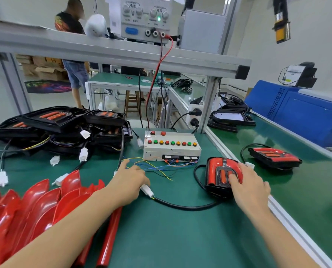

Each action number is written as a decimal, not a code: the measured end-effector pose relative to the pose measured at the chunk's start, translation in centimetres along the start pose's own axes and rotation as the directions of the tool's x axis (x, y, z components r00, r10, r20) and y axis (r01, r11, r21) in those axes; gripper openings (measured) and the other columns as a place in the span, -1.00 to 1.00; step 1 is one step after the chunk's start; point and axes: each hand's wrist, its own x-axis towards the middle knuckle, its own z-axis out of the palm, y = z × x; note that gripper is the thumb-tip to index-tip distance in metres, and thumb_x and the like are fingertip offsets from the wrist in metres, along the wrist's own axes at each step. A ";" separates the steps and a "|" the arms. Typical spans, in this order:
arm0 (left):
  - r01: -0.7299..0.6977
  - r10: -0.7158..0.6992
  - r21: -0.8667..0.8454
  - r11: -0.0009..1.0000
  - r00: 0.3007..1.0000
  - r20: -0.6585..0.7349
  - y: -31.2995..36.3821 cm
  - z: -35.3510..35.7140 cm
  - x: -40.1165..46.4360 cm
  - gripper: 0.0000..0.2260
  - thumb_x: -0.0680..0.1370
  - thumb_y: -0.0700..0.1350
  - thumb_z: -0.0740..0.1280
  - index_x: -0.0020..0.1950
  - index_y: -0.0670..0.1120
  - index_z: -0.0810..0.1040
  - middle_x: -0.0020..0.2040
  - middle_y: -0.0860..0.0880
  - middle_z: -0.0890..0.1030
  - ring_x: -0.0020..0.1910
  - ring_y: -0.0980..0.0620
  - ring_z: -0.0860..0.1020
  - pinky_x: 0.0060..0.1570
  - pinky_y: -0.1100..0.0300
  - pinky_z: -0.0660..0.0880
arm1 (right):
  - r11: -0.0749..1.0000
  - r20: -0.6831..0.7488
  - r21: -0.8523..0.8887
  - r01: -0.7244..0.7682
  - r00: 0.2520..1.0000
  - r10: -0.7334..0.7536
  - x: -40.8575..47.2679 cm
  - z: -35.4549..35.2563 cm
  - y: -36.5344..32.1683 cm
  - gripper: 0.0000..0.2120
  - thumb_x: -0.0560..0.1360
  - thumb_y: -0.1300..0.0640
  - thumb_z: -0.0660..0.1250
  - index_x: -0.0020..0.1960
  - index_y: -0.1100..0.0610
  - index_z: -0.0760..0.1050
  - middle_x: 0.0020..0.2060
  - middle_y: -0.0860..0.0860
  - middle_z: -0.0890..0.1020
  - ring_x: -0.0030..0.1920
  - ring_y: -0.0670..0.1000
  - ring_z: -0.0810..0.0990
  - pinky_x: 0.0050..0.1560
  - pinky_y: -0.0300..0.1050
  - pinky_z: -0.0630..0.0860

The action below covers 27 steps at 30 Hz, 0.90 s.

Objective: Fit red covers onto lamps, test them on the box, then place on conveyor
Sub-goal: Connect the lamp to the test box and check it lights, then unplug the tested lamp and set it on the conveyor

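— Where red covers (31,206) pile near left: left hand (130,180) pinching white connector (147,191)?
— Yes; right hand (250,187) spread, pressing covered lamp (222,176). Beyond, test box (171,146); far right, finished lamp (274,155) on conveyor (306,190).

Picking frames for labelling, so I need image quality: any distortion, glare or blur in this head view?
Head view: wide-angle bending curves the shelf beam and conveyor edge; glare streaks sit on the red covers and the covered lamp; the background person is soft; both hands and the test box are sharp.
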 end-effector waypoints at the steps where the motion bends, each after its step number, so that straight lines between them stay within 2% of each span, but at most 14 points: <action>1: 0.001 -0.001 -0.001 1.000 1.000 0.000 0.0 0.0 0.1 -0.62 0.55 -0.21 0.19 0.26 0.19 0.48 0.18 0.12 0.52 0.32 0.09 0.34 0.46 -0.08 -0.10 | 0.999 0.034 -0.052 0.001 0.999 0.000 0.0 0.1 -0.2 -0.68 0.58 0.05 0.17 0.32 0.02 0.43 0.26 0.05 0.53 0.18 0.12 0.46 0.37 0.18 0.17; 3: -0.005 0.005 -0.013 1.000 1.000 -0.001 -0.1 -0.2 0.1 -0.66 0.56 -0.17 0.18 0.24 0.19 0.49 0.15 0.12 0.53 0.29 0.10 0.36 0.45 -0.06 -0.09 | 0.994 0.078 -0.112 0.007 0.997 0.002 0.1 0.4 -0.5 -0.58 0.58 0.01 0.17 0.42 0.02 0.36 0.35 0.01 0.47 0.32 0.11 0.40 0.44 0.20 0.11; 5: -0.009 0.007 -0.055 0.998 1.000 -0.030 -0.4 -0.4 -0.1 -0.70 0.58 -0.14 0.18 0.23 0.18 0.48 0.13 0.16 0.54 0.28 0.13 0.36 0.44 -0.03 -0.10 | 0.990 0.087 -0.138 0.022 0.996 -0.010 0.1 0.4 -0.6 -0.57 0.58 0.00 0.17 0.43 0.03 0.35 0.37 0.01 0.45 0.35 0.11 0.38 0.45 0.20 0.11; 10: -0.031 -0.018 -0.318 0.947 0.989 -0.149 -1.2 -1.0 -0.2 -0.75 0.57 -0.10 0.24 0.19 0.18 0.49 0.13 0.22 0.51 0.28 0.24 0.34 0.43 0.07 -0.20 | 0.984 0.072 -0.177 0.005 0.997 0.007 0.1 0.4 -0.7 -0.58 0.59 -0.04 0.15 0.43 0.01 0.35 0.44 0.01 0.37 0.42 0.09 0.31 0.47 0.25 -0.03; 12: -0.050 -0.020 -0.380 0.924 0.984 -0.179 -1.1 -1.2 -0.2 -0.74 0.58 -0.10 0.24 0.20 0.18 0.49 0.16 0.22 0.50 0.30 0.26 0.32 0.43 0.07 -0.23 | 0.986 0.010 -0.151 0.069 0.998 -0.068 -0.5 0.6 -1.7 -0.61 0.59 -0.02 0.17 0.40 0.02 0.40 0.42 0.01 0.39 0.42 0.07 0.32 0.46 0.25 -0.10; 15: -0.085 -0.017 -0.458 0.885 0.977 -0.212 -0.6 -1.4 0.1 -0.72 0.59 -0.12 0.24 0.24 0.18 0.49 0.16 0.24 0.51 0.29 0.25 0.34 0.42 0.08 -0.26 | 0.952 -0.050 -0.027 0.306 0.951 -0.307 -2.7 1.5 -4.7 -0.62 0.56 -0.02 0.16 0.30 0.07 0.51 0.28 0.02 0.53 0.35 0.05 0.43 0.46 0.21 -0.18; 18: -0.114 -0.021 -0.514 0.850 0.968 -0.249 -0.2 -1.5 0.2 -0.73 0.59 -0.12 0.26 0.24 0.17 0.51 0.13 0.24 0.53 0.25 0.22 0.38 0.41 0.10 -0.21 | 0.881 0.099 0.074 0.467 0.875 -0.473 -5.0 2.6 -8.3 -0.60 0.61 -0.12 0.10 0.39 -0.05 0.40 0.31 -0.11 0.48 0.39 -0.09 0.36 0.46 0.05 -0.34; 20: -0.127 -0.015 -0.524 0.842 0.966 -0.259 -0.1 -1.6 0.2 -0.74 0.58 -0.11 0.27 0.22 0.17 0.52 0.13 0.25 0.54 0.23 0.22 0.40 0.41 0.11 -0.19 | 0.866 0.181 0.211 0.454 0.853 -0.490 -5.6 3.4 -9.9 -0.63 0.61 -0.15 0.13 0.38 -0.09 0.38 0.25 -0.16 0.53 0.33 -0.14 0.40 0.48 -0.04 -0.23; 21: -0.129 -0.017 -0.531 0.838 0.965 -0.261 -0.2 -1.7 0.2 -0.74 0.58 -0.12 0.27 0.22 0.16 0.52 0.15 0.25 0.54 0.23 0.22 0.40 0.40 0.11 -0.18 | 0.857 0.193 0.300 0.418 0.854 -0.484 -5.7 3.7 -10.6 -0.67 0.61 -0.13 0.16 0.33 -0.07 0.43 0.17 -0.15 0.59 0.26 -0.10 0.48 0.48 -0.06 -0.06; 23: -0.128 -0.027 -0.540 0.832 0.962 -0.270 -0.4 -1.7 0.2 -0.74 0.58 -0.13 0.27 0.22 0.15 0.52 0.16 0.26 0.54 0.22 0.23 0.40 0.39 0.12 -0.17 | 0.833 0.191 0.450 0.322 0.876 -0.442 -5.7 3.9 -11.6 -0.75 0.60 -0.05 0.25 0.21 0.00 0.54 -0.01 -0.11 0.67 0.08 -0.01 0.58 0.31 -0.07 0.32; 24: -0.130 -0.032 -0.542 0.831 0.960 -0.279 -0.5 -1.7 0.1 -0.74 0.58 -0.13 0.28 0.21 0.15 0.53 0.15 0.27 0.54 0.21 0.23 0.41 0.39 0.14 -0.17 | 0.829 0.190 0.478 0.290 0.887 -0.420 -5.6 3.9 -11.8 -0.78 0.59 -0.02 0.27 0.15 0.03 0.57 -0.08 -0.10 0.67 0.00 0.01 0.59 0.17 -0.07 0.41; 27: -0.159 -0.053 -0.579 0.800 0.942 -0.332 -0.7 -1.6 0.0 -0.77 0.56 -0.13 0.33 0.16 0.13 0.57 0.07 0.30 0.55 0.16 0.22 0.46 0.37 0.18 -0.16 | 0.857 0.234 0.457 0.235 0.898 -0.372 -5.6 4.0 -11.8 -0.81 0.57 -0.03 0.28 0.02 0.05 0.59 -0.27 -0.11 0.59 -0.19 -0.02 0.51 -0.07 -0.08 0.42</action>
